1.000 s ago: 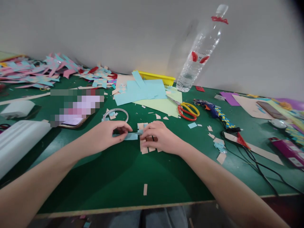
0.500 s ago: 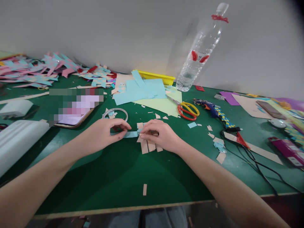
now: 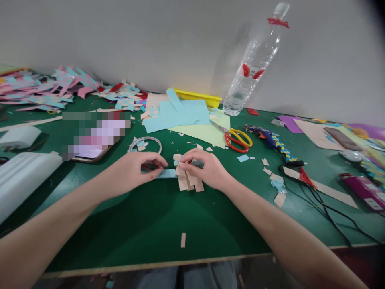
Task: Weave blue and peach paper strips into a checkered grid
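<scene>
My left hand (image 3: 140, 168) is curled at the left end of a light-blue paper strip (image 3: 169, 173), its thumb and fingertips closed on it. The strip runs right, under several peach paper strips (image 3: 190, 182) that hang side by side toward me. My right hand (image 3: 203, 164) pinches the peach strips near their upper ends, and its fingers hide part of where they meet the blue paper. Above this join, short blue and peach ends (image 3: 177, 157) stick out. A roll of tape (image 3: 146, 140) lies behind my left hand.
Scissors (image 3: 237, 140) lie behind my right hand, beside blue paper sheets (image 3: 180, 116). A plastic bottle (image 3: 252, 60) leans against the wall. A phone (image 3: 99, 138) is at left. Cables (image 3: 315, 200) run at right. A small peach scrap (image 3: 183, 240) lies near the table's front edge.
My right hand has lifted and bunched the peach strips, which now overlap more and sit slightly higher. The blue strip has shifted a little to the right and down. My left hand has barely moved.
</scene>
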The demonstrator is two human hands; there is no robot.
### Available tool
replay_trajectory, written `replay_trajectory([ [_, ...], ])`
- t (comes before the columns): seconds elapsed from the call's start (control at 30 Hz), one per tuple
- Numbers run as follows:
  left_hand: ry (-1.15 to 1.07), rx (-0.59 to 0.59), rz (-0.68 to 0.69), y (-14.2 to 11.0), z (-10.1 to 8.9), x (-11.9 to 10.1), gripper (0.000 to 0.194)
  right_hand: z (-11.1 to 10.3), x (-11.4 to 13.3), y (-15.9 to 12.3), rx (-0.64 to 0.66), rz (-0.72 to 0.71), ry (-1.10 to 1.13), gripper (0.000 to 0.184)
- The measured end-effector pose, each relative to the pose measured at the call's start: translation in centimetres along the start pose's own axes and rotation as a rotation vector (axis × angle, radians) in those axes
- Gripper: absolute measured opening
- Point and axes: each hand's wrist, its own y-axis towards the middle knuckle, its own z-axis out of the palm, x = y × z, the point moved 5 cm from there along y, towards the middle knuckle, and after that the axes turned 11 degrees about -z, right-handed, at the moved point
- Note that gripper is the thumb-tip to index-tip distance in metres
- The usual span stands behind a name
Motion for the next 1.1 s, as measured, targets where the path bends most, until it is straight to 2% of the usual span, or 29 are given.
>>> replay_trajectory([
  [0.2, -0.082, 0.007, -0.002, 0.1, 0.6, -0.2, 0.029, -0.1, 0.1, 0.0, 0.000, 0.003, 0.003, 0.017],
  [0.5, -0.024, 0.000, -0.019, -0.3, -0.3, -0.3, 0.031, -0.3, 0.1, 0.0, -0.009, 0.041, 0.018, 0.016],
  [0.7, -0.054, 0.019, -0.033, 0.1, 0.8, 0.0, 0.031, -0.1, 0.1, 0.0, 0.012, 0.044, 0.000, 0.016],
  [0.93, 0.010, 0.010, -0.053, 0.4, 1.2, 0.9, 0.032, -0.1, 0.1, 0.0, 0.015, 0.060, 0.001, 0.016],
  [1.1, 0.007, 0.032, -0.040, 0.4, 1.4, 0.6, 0.033, -0.1, 0.3, 0.0, 0.025, 0.042, -0.005, 0.017],
])
